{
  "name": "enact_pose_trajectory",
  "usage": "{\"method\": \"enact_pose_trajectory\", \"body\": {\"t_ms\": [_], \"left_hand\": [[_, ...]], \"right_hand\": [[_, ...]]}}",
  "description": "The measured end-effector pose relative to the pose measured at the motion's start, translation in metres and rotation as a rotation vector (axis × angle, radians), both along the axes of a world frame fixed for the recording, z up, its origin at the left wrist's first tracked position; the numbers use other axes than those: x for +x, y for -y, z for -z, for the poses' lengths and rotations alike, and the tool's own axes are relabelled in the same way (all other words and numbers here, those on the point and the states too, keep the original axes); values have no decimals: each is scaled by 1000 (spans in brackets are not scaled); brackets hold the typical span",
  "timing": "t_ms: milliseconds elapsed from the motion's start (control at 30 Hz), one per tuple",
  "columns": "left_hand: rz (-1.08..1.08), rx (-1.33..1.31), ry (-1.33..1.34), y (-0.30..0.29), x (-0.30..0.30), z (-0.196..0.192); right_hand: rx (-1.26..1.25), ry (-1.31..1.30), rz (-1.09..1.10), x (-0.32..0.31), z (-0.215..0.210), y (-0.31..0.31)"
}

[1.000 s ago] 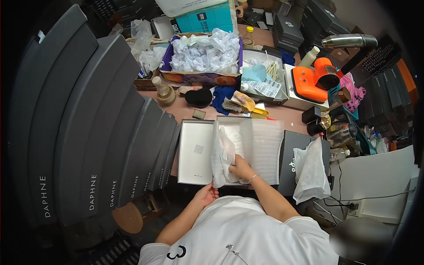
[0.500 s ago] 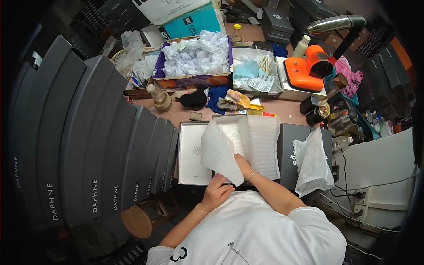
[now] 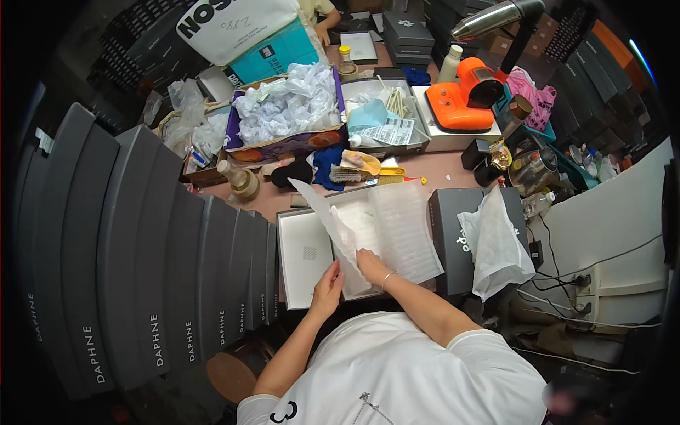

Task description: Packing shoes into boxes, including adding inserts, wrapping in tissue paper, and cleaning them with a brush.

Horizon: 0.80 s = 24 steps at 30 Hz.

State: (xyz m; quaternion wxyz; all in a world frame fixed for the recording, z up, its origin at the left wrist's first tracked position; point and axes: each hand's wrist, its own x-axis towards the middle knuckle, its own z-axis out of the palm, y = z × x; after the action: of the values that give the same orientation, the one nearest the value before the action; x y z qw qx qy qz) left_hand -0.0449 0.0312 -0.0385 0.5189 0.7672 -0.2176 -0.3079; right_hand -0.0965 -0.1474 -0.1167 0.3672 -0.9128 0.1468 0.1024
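A thin white foam sheet [image 3: 323, 211] stands raised on edge over an open shoe box, leaning to the left. My left hand [image 3: 328, 289] is against the sheet's near left side, its fingers closed on the edge. Bent inside the box, my right hand [image 3: 370, 266] sits on the sheet's other side. Its fingertips are partly hidden, so what they grip cannot be made out. White wrapped contents [image 3: 358, 221] lie in the box. Another translucent foam sheet [image 3: 405, 234] drapes over its right side. The white-lined box lid [image 3: 303, 248] lies at the left.
Tall stacks of dark grey shoe boxes [image 3: 166, 262] wall the left side. A closed dark box [image 3: 446, 241] with white tissue paper [image 3: 494, 244] is at right. Behind are brushes [image 3: 354, 173], a bin of crumpled paper [image 3: 287, 103] and an orange device [image 3: 464, 99]. Another person's hand [image 3: 324, 32] shows far back.
The raised foam sheet has tilted from lying broad over the box to nearly edge-on. My left hand has moved up along its side. The view has shifted; another person's arm now shows at the back.
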Motion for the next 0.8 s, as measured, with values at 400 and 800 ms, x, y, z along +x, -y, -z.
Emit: {"method": "enact_pose_trajectory", "body": {"t_ms": [400,800], "left_hand": [[1333,953,547,152,59,8],[471,-182,-259,184,22,-44]], "right_hand": [[-621,226,701,-234,-260,134],[-339,599,507,-151,-260,199]]}}
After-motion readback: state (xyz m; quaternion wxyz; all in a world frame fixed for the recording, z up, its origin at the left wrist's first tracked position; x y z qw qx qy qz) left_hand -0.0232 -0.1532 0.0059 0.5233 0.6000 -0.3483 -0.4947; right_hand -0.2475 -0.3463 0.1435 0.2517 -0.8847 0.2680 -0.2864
